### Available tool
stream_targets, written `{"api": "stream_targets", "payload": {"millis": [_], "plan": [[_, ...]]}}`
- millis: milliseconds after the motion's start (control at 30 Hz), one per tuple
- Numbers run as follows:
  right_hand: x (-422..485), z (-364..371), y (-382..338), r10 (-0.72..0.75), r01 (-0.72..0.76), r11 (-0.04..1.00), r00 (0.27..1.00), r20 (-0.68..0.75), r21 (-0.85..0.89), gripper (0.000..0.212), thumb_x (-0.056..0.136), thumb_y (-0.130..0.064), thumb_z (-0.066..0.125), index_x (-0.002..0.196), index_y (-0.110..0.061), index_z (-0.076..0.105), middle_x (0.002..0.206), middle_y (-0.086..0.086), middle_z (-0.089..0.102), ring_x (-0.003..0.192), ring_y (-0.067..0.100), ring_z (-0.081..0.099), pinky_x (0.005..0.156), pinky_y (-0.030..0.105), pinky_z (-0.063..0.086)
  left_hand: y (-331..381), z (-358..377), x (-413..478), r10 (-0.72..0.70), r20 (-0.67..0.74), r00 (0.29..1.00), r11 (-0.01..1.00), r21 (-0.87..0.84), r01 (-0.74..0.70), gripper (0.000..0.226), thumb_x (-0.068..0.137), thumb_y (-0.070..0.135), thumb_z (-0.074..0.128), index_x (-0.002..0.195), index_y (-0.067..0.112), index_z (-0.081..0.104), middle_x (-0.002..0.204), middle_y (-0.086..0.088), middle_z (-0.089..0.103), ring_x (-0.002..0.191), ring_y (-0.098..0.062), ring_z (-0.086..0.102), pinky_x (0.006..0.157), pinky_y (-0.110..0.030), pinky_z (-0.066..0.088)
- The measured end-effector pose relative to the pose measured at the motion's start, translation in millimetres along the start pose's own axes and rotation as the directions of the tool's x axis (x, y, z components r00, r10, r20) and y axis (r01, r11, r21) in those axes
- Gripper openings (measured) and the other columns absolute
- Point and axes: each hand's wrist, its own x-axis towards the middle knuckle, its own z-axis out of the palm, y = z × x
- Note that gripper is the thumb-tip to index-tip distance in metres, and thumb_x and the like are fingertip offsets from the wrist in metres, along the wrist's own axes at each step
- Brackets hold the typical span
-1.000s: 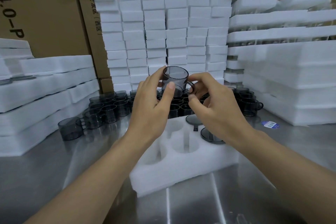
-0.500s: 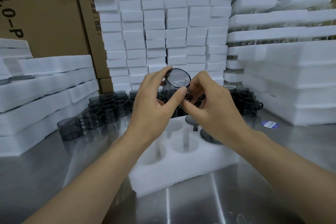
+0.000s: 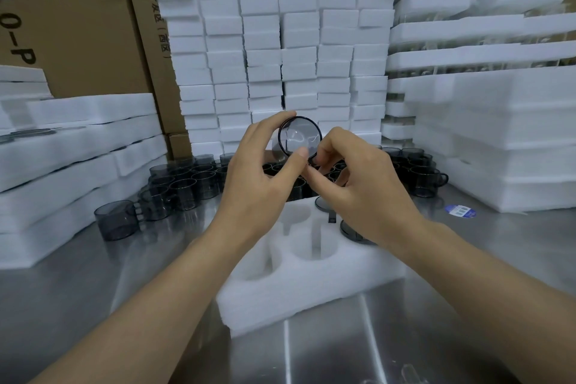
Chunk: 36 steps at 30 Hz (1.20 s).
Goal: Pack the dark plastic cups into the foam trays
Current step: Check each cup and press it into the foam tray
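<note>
Many foam stacks [image 3: 280, 56] and cartons [image 3: 78, 9] wall a steel counter [image 3: 343, 352]. Left hand [image 3: 258, 184] grips a smoky see-through cup [image 3: 299, 135], right hand [image 3: 364, 187] pinches its handle; cup tipped, mouth toward camera, above the tray [image 3: 311, 287].

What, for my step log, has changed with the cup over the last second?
The cup tipped from upright until its mouth faces the camera. The left hand still grips its body; the right hand still pinches its handle. Nothing was let go. The tray and the loose cups stayed put.
</note>
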Motion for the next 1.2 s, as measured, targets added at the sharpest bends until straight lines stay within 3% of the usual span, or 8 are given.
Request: {"api": "stream_targets", "payload": {"millis": [133, 267, 367, 500, 667, 767, 900, 1200], "plan": [[-0.3, -0.4, -1.7, -0.010, 0.009, 1.000, 1.000, 0.028, 0.015, 0.024, 0.096, -0.038, 0.074, 0.108, -0.031, 0.055, 0.093, -0.014, 0.067, 0.089, 0.011, 0.071, 0.069, 0.043, 0.058, -0.4, -0.1, 0.6, -0.023, -0.035, 0.999, 1.000, 0.001, 0.023, 0.035, 0.107, 0.028, 0.065, 0.139, 0.041, 0.060, 0.137, 0.004, 0.067, 0.108, -0.018, 0.073, 0.091, -0.055, 0.061], [-0.5, -1.1, -2.1, -0.003, 0.002, 1.000, 1.000, 0.029, 0.014, 0.055, 0.094, -0.041, 0.076, 0.138, -0.044, 0.044, 0.092, -0.015, 0.070, 0.088, 0.006, 0.072, 0.072, 0.040, 0.061, 0.9, 0.0, 0.8, -0.011, -0.029, 1.000, 1.000, 0.026, 0.012, 0.035, 0.109, 0.025, 0.063, 0.141, 0.040, 0.062, 0.137, 0.015, 0.061, 0.111, -0.019, 0.072, 0.088, -0.058, 0.060], [0.2, -1.0, -0.7, 0.019, -0.018, 1.000, 0.999, 0.034, -0.013, 0.070, 0.092, -0.048, 0.075, 0.150, -0.048, 0.035, 0.090, -0.015, 0.070, 0.086, 0.003, 0.071, 0.074, 0.033, 0.059, 1.4, -0.3, 0.1, 0.000, -0.011, 1.000, 0.999, 0.041, 0.000, 0.036, 0.109, 0.025, 0.062, 0.141, 0.041, 0.064, 0.135, 0.021, 0.058, 0.115, -0.017, 0.071, 0.091, -0.055, 0.060], [-0.2, -1.3, 1.5, 0.035, -0.033, 0.998, 0.998, 0.047, -0.057, 0.060, 0.092, -0.052, 0.072, 0.145, -0.047, 0.044, 0.088, -0.015, 0.071, 0.085, 0.003, 0.069, 0.074, 0.033, 0.057, 1.9, 0.5, -0.8, 0.006, 0.009, 1.000, 0.999, 0.040, -0.006, 0.037, 0.109, 0.022, 0.062, 0.142, 0.041, 0.064, 0.135, 0.021, 0.059, 0.118, -0.017, 0.070, 0.093, -0.054, 0.059], [0.2, -1.6, 3.1, 0.080, -0.079, 0.996, 0.997, 0.015, -0.030, 0.055, 0.094, -0.061, 0.058, 0.146, -0.050, 0.044, 0.090, -0.013, 0.070, 0.079, 0.007, 0.068, 0.073, 0.037, 0.057, 4.0, 1.7, -2.2, -0.019, 0.031, 0.999, 1.000, 0.011, 0.019, 0.047, 0.099, 0.035, 0.063, 0.146, 0.039, 0.061, 0.136, 0.013, 0.063, 0.113, -0.021, 0.071, 0.094, -0.051, 0.059], [0.0, -1.0, 5.0, 0.097, -0.097, 0.995, 0.995, -0.009, -0.005, 0.056, 0.097, -0.059, 0.053, 0.151, -0.044, 0.046, 0.093, -0.017, 0.068, 0.076, 0.005, 0.066, 0.071, 0.033, 0.053, 2.7, 1.4, -2.2, -0.012, 0.036, 0.999, 1.000, -0.009, 0.012, 0.053, 0.093, 0.031, 0.064, 0.146, 0.036, 0.061, 0.135, 0.013, 0.062, 0.110, -0.017, 0.071, 0.090, -0.039, 0.059], [0.3, -0.4, 7.1, 0.095, -0.093, 0.995, 0.995, -0.037, 0.042, 0.052, 0.101, -0.052, 0.049, 0.151, -0.039, 0.050, 0.098, -0.019, 0.064, 0.067, 0.001, 0.061, 0.067, 0.022, 0.042, 1.5, 1.7, -1.6, 0.015, 0.007, 1.000, 1.000, 0.021, -0.015, 0.052, 0.090, 0.035, 0.072, 0.141, 0.035, 0.062, 0.130, 0.014, 0.061, 0.102, -0.010, 0.073, 0.073, -0.022, 0.054], [0.8, 0.4, 7.3, 0.094, -0.093, 0.995, 0.995, -0.025, 0.044, 0.051, 0.103, -0.050, 0.050, 0.152, -0.038, 0.049, 0.099, -0.018, 0.064, 0.069, 0.003, 0.062, 0.065, 0.018, 0.040, 3.2, 1.1, -1.7, 0.013, -0.010, 1.000, 0.999, 0.030, -0.013, 0.050, 0.089, 0.038, 0.072, 0.138, 0.034, 0.063, 0.126, 0.013, 0.062, 0.095, -0.010, 0.072, 0.069, -0.021, 0.051]]}}
